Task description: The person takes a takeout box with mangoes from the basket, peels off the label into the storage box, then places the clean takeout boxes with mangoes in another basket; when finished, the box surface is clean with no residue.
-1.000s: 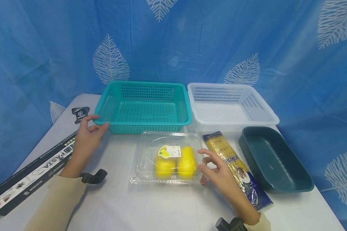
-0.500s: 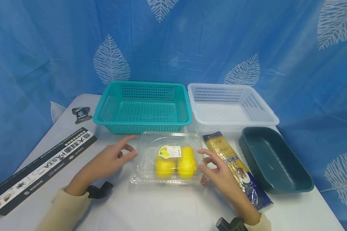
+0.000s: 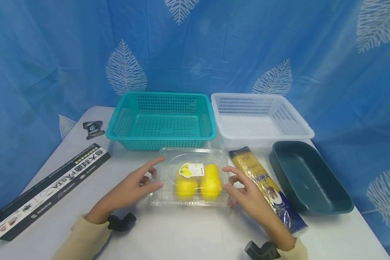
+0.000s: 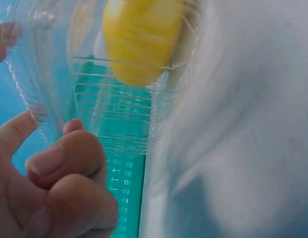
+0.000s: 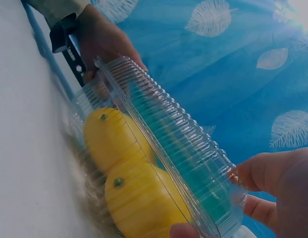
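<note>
A clear plastic clamshell box (image 3: 164,198) sits in the middle of the white table, holding yellow fruits (image 3: 210,182). A white label (image 3: 195,169) with a yellow fruit picture is stuck on its lid. My left hand (image 3: 134,186) grips the left edge, index finger and thumb spread along the side. In the left wrist view, other fingers (image 4: 69,158) curl close to the ribbed wall. On the opposite side my right hand (image 3: 247,191) holds the box's right edge between thumb and fingers. Both fruits' green stem ends (image 5: 119,182) show through the plastic in the right wrist view.
Behind the box stand a teal basket (image 3: 160,138) and a white basket (image 3: 266,137). A yellow-and-blue pasta bag (image 3: 260,177) and a dark green tub (image 3: 307,177) lie right. Left are a long pasta box (image 3: 52,189) and a small black packet (image 3: 93,129).
My left hand has moved right and nearer, from the teal basket's front left corner to the clear box's left edge. The right hand has stayed at the box's right edge.
</note>
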Demonstrator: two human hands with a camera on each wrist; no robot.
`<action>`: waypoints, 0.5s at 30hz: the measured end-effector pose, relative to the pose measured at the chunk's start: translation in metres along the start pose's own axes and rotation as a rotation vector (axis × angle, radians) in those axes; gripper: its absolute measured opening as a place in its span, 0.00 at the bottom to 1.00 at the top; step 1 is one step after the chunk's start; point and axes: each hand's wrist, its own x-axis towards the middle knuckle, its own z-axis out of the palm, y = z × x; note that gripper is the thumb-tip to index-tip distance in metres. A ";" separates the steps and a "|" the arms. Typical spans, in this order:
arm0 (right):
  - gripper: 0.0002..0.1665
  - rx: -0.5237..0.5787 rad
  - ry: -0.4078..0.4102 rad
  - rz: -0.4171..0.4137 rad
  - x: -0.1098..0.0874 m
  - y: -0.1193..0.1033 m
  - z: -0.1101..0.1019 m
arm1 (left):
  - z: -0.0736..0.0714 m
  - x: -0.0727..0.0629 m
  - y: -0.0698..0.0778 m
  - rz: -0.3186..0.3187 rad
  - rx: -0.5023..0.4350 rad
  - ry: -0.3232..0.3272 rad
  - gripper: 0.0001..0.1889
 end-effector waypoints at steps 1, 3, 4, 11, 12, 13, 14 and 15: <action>0.27 -0.015 -0.006 -0.002 0.000 0.000 0.000 | 0.000 0.000 0.000 0.003 -0.008 0.002 0.37; 0.27 -0.044 -0.012 -0.004 0.000 0.000 -0.001 | 0.001 0.001 0.000 0.007 -0.015 0.005 0.37; 0.27 -0.058 -0.012 -0.003 0.000 -0.001 -0.001 | 0.001 0.002 -0.001 0.007 -0.012 0.006 0.37; 0.28 -0.106 -0.021 -0.013 -0.002 -0.001 -0.002 | 0.001 0.002 -0.003 0.006 -0.037 0.004 0.37; 0.28 -0.116 -0.025 -0.017 -0.002 -0.001 -0.003 | 0.001 0.002 -0.004 0.002 -0.039 0.007 0.37; 0.28 -0.130 -0.028 -0.020 -0.002 -0.001 -0.004 | 0.002 0.002 -0.004 -0.001 -0.039 0.010 0.37; 0.28 -0.147 -0.032 -0.028 -0.003 0.000 -0.005 | 0.002 0.001 -0.005 -0.006 -0.043 0.013 0.38; 0.28 -0.168 -0.036 -0.040 -0.003 0.000 -0.006 | 0.003 0.000 -0.005 -0.008 -0.047 0.014 0.38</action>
